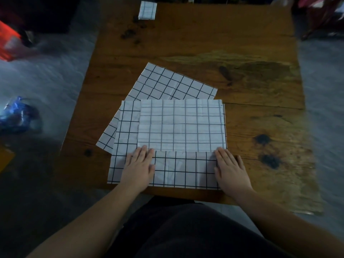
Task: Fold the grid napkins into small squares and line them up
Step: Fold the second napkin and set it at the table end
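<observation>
in the head view, a grid napkin (pixel 186 170) is seen spread at the near edge of the wooden worktop (pixel 242 43). its far part is turned back toward the person, so that a paler flap (pixel 182 125) lies on top. the left hand (pixel 138 166) is laid flat on the napkin and the right hand (pixel 230 170) across its right edge. fingers are held straight and close together, with nothing pinched in either grip. the flap's two near corners are touched by the fingertips. a second napkin (pixel 176 82) is tucked askew beneath. a small folded napkin (pixel 147 10) is set well apart at the far edge.
</observation>
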{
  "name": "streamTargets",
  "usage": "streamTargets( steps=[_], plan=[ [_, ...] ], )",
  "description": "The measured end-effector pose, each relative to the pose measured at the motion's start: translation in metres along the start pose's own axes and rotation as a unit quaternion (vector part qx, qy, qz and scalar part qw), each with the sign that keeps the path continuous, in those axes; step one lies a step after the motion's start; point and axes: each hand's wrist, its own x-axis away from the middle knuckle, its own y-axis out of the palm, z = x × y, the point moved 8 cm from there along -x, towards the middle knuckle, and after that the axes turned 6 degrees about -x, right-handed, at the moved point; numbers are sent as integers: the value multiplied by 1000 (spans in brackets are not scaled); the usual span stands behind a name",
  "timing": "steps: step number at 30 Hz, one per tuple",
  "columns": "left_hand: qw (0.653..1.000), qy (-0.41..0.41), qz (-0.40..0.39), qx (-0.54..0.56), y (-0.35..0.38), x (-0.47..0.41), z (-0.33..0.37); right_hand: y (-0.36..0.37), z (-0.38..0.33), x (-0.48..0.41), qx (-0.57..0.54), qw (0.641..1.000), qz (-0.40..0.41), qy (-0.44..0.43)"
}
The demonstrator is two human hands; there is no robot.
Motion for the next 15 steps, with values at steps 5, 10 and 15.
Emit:
streamTargets(
  steps=[5, 10, 15],
  plan=[
    [999, -46, 5, 22, -8, -4, 12, -17, -9, -5, -21, 998, 57, -6],
    [999, -43, 17, 21, -26, -24, 30, -10, -24, 4, 36, 997, 28, -67],
    [998, -49, 42, 24, -45, -55, 36, 7, -30, 21, 47, 993, 32, -100]
  ],
)
